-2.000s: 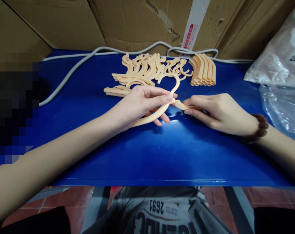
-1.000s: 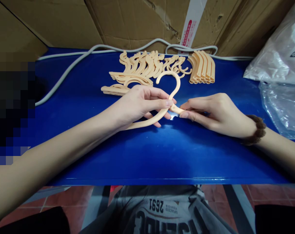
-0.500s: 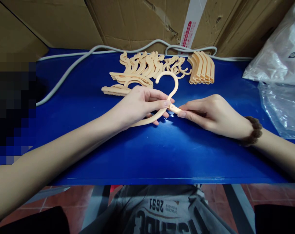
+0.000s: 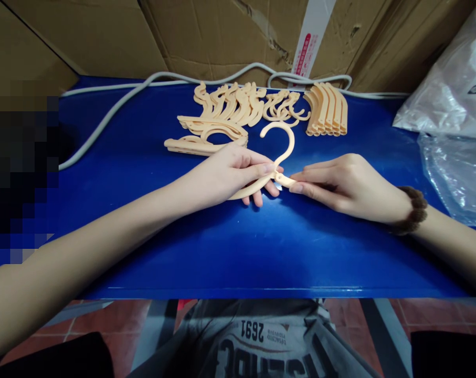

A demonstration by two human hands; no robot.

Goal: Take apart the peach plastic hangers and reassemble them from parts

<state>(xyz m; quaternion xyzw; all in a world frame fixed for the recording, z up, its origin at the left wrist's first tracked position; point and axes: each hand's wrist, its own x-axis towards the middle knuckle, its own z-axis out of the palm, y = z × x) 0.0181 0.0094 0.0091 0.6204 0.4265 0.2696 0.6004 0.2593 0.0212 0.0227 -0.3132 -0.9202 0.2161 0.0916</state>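
Near the middle of the blue table, my left hand (image 4: 241, 170) pinches a beige plastic hanger piece at the base of its hook (image 4: 287, 139). One curved arm of the piece (image 4: 257, 186) runs back under the palm. My right hand (image 4: 332, 181) grips a short beige arm (image 4: 285, 180) between thumb and fingers, and most of it is hidden in the hand. The short arm's end with a small round hole meets the hook's base at my left fingertips. Whether the two are locked together cannot be made out.
Behind my hands on the blue table (image 4: 238, 252) lie a row of curved beige pieces (image 4: 230, 102), loose hooks (image 4: 281, 105), stacked arms (image 4: 327, 110) and hanger pieces (image 4: 190, 146). A white cable (image 4: 119, 105), cardboard (image 4: 222, 42) and a plastic bag (image 4: 442, 89) border them.
The hook has tilted and shifted slightly right and down, with its curved arm now flatter. My left hand has moved a little right with it; my right hand has barely moved.
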